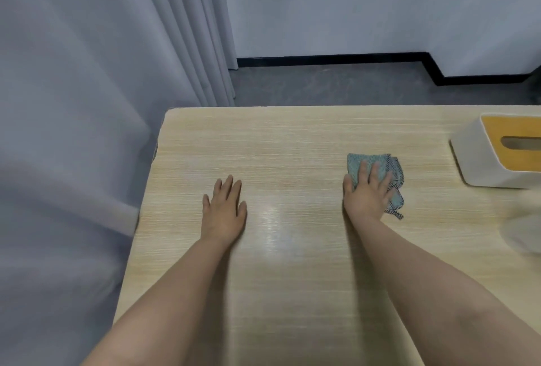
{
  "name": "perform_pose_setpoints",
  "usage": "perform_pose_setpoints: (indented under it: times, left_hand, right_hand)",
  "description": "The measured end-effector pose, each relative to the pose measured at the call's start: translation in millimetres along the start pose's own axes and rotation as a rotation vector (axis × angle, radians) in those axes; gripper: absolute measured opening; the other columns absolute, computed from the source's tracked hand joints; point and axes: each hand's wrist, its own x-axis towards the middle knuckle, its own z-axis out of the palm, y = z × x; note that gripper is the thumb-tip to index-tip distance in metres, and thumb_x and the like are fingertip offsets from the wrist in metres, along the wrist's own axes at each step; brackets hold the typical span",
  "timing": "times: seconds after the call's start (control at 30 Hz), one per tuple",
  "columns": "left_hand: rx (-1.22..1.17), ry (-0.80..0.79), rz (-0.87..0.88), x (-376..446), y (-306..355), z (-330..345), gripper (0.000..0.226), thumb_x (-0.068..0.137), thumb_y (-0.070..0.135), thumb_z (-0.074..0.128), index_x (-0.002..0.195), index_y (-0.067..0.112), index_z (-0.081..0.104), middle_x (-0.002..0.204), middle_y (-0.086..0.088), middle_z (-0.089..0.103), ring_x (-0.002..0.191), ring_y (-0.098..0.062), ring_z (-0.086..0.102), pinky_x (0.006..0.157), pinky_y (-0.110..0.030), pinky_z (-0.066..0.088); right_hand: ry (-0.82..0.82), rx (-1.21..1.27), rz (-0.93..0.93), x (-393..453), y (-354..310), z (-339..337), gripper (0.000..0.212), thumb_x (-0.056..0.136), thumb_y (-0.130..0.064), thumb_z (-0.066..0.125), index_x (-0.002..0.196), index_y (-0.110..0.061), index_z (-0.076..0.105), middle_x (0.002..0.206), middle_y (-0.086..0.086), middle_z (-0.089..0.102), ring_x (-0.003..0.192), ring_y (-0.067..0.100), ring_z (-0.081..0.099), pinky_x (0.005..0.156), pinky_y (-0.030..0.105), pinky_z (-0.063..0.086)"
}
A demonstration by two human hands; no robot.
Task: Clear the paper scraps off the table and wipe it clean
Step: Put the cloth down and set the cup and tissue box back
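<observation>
A light wooden table (pixel 278 137) fills the lower part of the head view. My right hand (pixel 367 192) presses flat, fingers straight and spread, on a crumpled blue-green cloth (pixel 393 173) that lies on the table right of centre. My left hand (pixel 225 207) lies palm down on the bare wood to the left, fingers straight, holding nothing. No paper scraps show on the visible tabletop.
A white tissue box (pixel 483 157) with a yellow-orange lid stands at the right edge of the table. A blurred pale object (pixel 524 231) sits at the far right. Grey curtains (pixel 87 102) hang along the table's left side; dark floor (pixel 322 84) lies beyond the far edge.
</observation>
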Motion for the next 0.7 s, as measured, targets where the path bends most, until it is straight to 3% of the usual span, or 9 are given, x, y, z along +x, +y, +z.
perform_pose_setpoints:
  times: [0.17, 0.33, 0.43, 0.57, 0.7]
  left_hand:
    - [0.012, 0.020, -0.003, 9.8, -3.7, -0.1, 0.054, 0.100, 0.034, 0.031, 0.150, 0.021, 0.017, 0.159, 0.004, 0.004, 0.146, -0.017, -0.003, 0.116, -0.047, 0.003]
    - [0.035, 0.054, -0.035, 19.7, -6.0, -2.8, 0.054, 0.100, 0.035, 0.030, 0.150, 0.022, 0.017, 0.159, 0.005, 0.005, 0.146, -0.016, -0.003, 0.116, -0.047, 0.001]
    - [0.028, 0.083, -0.092, 29.7, -15.7, -7.3, 0.054, 0.100, 0.036, 0.030, 0.150, 0.022, 0.017, 0.159, 0.005, 0.004, 0.146, -0.015, -0.003, 0.116, -0.047, 0.000]
    - [0.010, 0.114, -0.192, 39.5, -35.9, -9.3, 0.056, 0.100, 0.038, 0.027, 0.151, 0.023, 0.012, 0.159, 0.007, -0.001, 0.146, -0.012, -0.007, 0.117, -0.045, -0.003]
    - [-0.014, 0.149, -0.234, 39.6, -44.8, -6.7, 0.056, 0.100, 0.038, 0.024, 0.151, 0.023, 0.007, 0.158, 0.008, -0.005, 0.145, -0.009, -0.009, 0.118, -0.040, -0.005]
  right_hand:
    - [0.024, -0.072, -0.139, 1.6, -32.3, 13.3, 0.057, 0.100, -0.047, 0.018, 0.151, -0.028, 0.002, 0.159, 0.000, -0.006, 0.145, 0.029, -0.014, 0.116, 0.045, -0.010]
    - [-0.115, -0.135, -0.598, -1.6, -84.1, 19.0, 0.059, 0.097, -0.057, 0.018, 0.150, -0.033, 0.008, 0.159, -0.005, 0.000, 0.146, 0.024, -0.011, 0.116, 0.040, -0.012]
    - [-0.097, -0.171, -0.763, 8.1, -96.6, 19.8, 0.065, 0.089, -0.065, 0.011, 0.148, -0.038, 0.016, 0.159, -0.007, 0.008, 0.147, 0.019, -0.006, 0.118, 0.040, -0.010]
    - [-0.074, -0.238, -0.751, 34.4, -97.0, 19.4, 0.064, 0.089, -0.066, 0.006, 0.148, -0.041, 0.002, 0.159, -0.008, -0.004, 0.145, 0.017, -0.015, 0.117, 0.042, -0.012]
    - [0.000, -0.154, -0.531, 57.2, -116.4, 22.6, 0.060, 0.097, -0.057, 0.015, 0.150, -0.034, 0.002, 0.159, -0.001, -0.007, 0.145, 0.021, -0.014, 0.117, 0.043, -0.011]
